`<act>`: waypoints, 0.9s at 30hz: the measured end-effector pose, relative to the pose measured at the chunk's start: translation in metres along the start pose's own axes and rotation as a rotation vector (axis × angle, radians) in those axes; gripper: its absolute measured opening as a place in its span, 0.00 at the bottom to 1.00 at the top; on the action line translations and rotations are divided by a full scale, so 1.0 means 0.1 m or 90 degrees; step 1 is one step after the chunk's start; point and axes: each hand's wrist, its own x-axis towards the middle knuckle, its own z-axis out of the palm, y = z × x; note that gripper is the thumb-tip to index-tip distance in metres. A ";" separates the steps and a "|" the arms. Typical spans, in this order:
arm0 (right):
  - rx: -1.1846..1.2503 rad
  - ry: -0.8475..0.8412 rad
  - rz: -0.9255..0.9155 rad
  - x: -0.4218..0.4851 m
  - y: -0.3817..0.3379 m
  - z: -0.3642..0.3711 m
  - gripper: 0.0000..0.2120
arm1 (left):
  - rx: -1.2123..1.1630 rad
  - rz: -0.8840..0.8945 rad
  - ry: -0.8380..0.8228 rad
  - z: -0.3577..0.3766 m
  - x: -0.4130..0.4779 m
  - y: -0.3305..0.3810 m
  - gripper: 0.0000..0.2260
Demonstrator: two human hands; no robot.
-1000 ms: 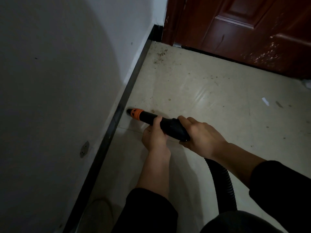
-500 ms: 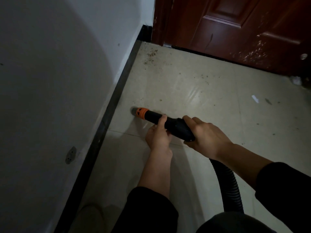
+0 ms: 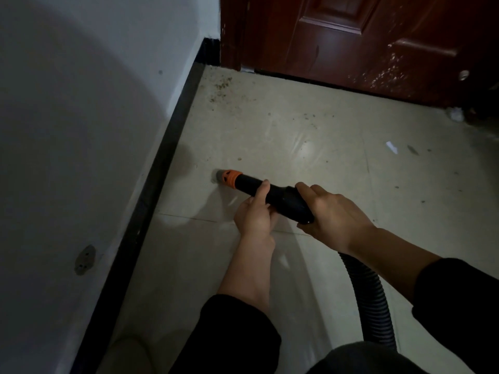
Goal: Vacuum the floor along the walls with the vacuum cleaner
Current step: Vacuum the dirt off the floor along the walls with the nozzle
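A black vacuum nozzle point(image 3: 272, 194) with an orange tip point(image 3: 228, 178) lies low over the beige tiled floor point(image 3: 310, 163), its tip a short way from the black skirting board point(image 3: 162, 171) of the white wall. My left hand point(image 3: 255, 214) grips the nozzle from below, thumb on top. My right hand point(image 3: 334, 214) grips its thicker rear end. The ribbed black hose point(image 3: 370, 300) runs from there back toward me.
A dark red wooden door point(image 3: 364, 41) closes the far side. Crumbs and dirt point(image 3: 220, 89) lie in the corner by the door frame, more specks and a white scrap point(image 3: 391, 147) to the right. A small grey plate point(image 3: 85, 259) is fixed on the wall.
The nozzle tip has drawn away from the skirting board to the right, both hands moving with it. My view has shifted toward the door corner.
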 end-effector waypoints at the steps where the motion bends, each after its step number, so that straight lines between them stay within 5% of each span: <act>1: -0.002 0.000 0.003 -0.02 0.02 0.00 0.25 | 0.004 -0.003 -0.003 0.01 0.00 -0.02 0.06; 27: 0.058 -0.026 0.019 0.08 0.26 -0.19 0.21 | 0.217 -0.045 -0.029 0.34 0.02 0.23 0.17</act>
